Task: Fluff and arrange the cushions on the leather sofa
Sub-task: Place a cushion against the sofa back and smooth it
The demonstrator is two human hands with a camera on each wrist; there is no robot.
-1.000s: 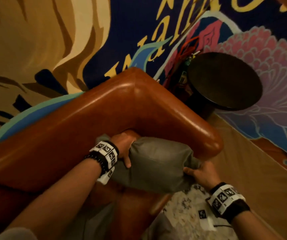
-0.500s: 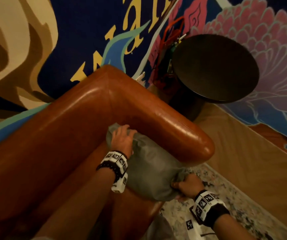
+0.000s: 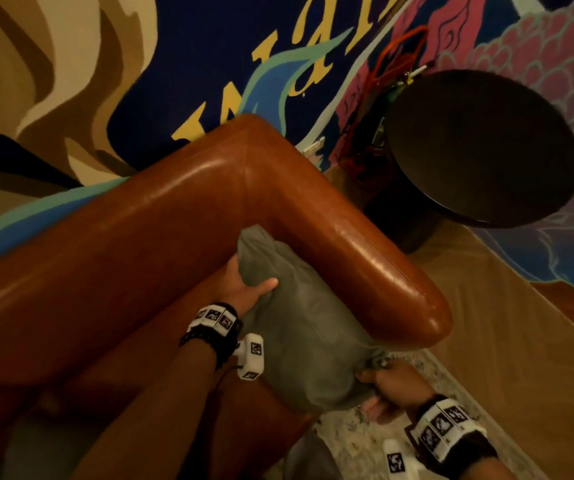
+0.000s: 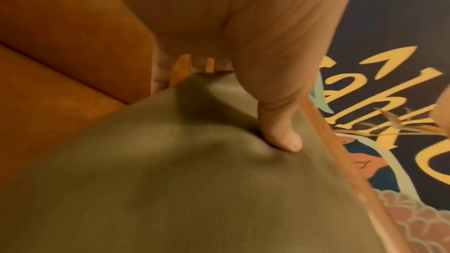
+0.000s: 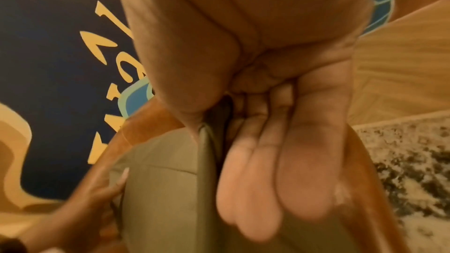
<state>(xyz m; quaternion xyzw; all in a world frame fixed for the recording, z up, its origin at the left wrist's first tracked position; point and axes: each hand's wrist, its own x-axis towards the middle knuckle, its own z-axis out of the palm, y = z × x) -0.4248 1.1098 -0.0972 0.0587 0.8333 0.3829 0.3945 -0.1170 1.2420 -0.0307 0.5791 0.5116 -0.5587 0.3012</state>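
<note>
A grey-green cushion (image 3: 299, 317) leans against the inner side of the brown leather sofa's armrest (image 3: 365, 251), in the corner where arm and backrest meet. My left hand (image 3: 244, 285) grips its upper far edge, thumb (image 4: 280, 130) pressed into the front, fingers behind. My right hand (image 3: 385, 386) pinches the lower near corner at the seam (image 5: 207, 141), between thumb and fingers. The cushion (image 4: 170, 180) fills the left wrist view. The sofa seat under it is mostly hidden by my arms.
A dark round side table (image 3: 479, 147) stands just beyond the armrest, with red cords (image 3: 392, 57) behind it. A painted mural wall (image 3: 174, 64) runs behind the sofa. A speckled rug (image 3: 354, 441) and wood floor (image 3: 520, 341) lie to the right.
The cushion has turned from lying across the corner to standing along the armrest. My left hand moved up to its far edge; my right hand slid down to the near corner.
</note>
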